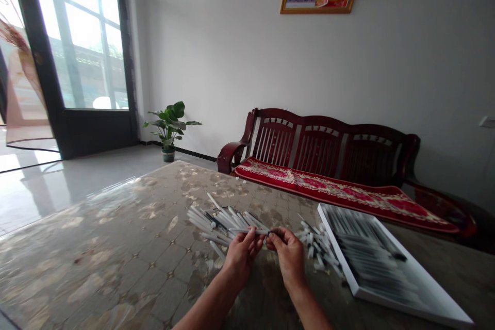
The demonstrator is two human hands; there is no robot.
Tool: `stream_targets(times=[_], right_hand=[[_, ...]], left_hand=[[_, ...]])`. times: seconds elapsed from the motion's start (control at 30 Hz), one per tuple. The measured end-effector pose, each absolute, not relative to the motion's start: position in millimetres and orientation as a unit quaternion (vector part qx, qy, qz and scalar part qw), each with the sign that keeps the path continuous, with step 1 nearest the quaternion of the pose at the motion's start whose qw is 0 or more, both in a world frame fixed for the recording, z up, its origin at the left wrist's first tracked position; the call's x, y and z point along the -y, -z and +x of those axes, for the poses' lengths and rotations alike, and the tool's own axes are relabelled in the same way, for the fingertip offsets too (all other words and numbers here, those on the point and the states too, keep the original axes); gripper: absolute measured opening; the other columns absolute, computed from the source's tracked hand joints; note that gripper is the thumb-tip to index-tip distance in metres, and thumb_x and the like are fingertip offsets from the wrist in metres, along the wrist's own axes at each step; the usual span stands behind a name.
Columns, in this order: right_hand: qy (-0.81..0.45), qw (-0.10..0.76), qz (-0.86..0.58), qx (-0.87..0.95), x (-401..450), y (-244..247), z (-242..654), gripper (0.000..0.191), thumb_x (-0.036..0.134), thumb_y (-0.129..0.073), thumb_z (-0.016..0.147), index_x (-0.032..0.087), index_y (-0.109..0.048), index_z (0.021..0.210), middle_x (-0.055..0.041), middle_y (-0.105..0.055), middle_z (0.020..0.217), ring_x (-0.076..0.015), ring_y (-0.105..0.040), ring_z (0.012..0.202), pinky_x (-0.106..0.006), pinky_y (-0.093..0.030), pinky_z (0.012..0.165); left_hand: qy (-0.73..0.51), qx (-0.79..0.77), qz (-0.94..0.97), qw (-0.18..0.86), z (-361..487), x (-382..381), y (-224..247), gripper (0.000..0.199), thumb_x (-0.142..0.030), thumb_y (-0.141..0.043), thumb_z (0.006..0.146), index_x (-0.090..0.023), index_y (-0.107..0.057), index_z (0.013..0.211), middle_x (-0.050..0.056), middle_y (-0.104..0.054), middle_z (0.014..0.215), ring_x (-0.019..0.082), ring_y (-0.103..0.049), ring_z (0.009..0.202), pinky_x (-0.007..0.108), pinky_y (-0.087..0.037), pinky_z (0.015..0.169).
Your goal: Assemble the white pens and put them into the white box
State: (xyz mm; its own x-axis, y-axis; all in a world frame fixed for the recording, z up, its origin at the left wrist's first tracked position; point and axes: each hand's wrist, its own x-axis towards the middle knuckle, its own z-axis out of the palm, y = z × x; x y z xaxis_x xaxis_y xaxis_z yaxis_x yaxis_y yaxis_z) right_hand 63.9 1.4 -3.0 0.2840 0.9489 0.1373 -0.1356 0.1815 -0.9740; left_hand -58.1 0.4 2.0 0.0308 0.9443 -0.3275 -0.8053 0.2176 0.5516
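Observation:
My left hand pinches a thin whitish pen-like stick that lies level between my two hands. The fingers of my right hand close round the dark right end of this same stick. Just behind my left hand, a loose pile of whitish tubes with a few dark pieces rests on the patterned table. Beyond my right hand is a heap of short whitish caps or tubes. To the right of that heap, a white shallow box holds rows of dark-and-clear sticks.
The table has a patterned cover. Behind it stands a dark red wooden bench with a red floral cloth. A potted plant is on the floor at the back left, near a glass door.

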Motion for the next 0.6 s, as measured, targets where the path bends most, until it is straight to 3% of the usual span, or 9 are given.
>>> stream_targets(times=[0.6], right_hand=[[-0.335, 0.631, -0.503, 0.487, -0.5, 10.8, 69.1, 0.027, 0.044, -0.072, 0.068, 0.018, -0.071, 0.076, -0.003, -0.071, 0.067, -0.0178, -0.065, 0.059, -0.028, -0.055, 0.058]], left_hand=[[-0.621, -0.325, 0.108, 0.705, -56.2, 0.0, -1.8, 0.008, -0.008, -0.066, 0.083, -0.012, -0.06, 0.079, 0.007, -0.072, 0.071, 0.015, -0.073, 0.065, 0.017, -0.059, 0.057]])
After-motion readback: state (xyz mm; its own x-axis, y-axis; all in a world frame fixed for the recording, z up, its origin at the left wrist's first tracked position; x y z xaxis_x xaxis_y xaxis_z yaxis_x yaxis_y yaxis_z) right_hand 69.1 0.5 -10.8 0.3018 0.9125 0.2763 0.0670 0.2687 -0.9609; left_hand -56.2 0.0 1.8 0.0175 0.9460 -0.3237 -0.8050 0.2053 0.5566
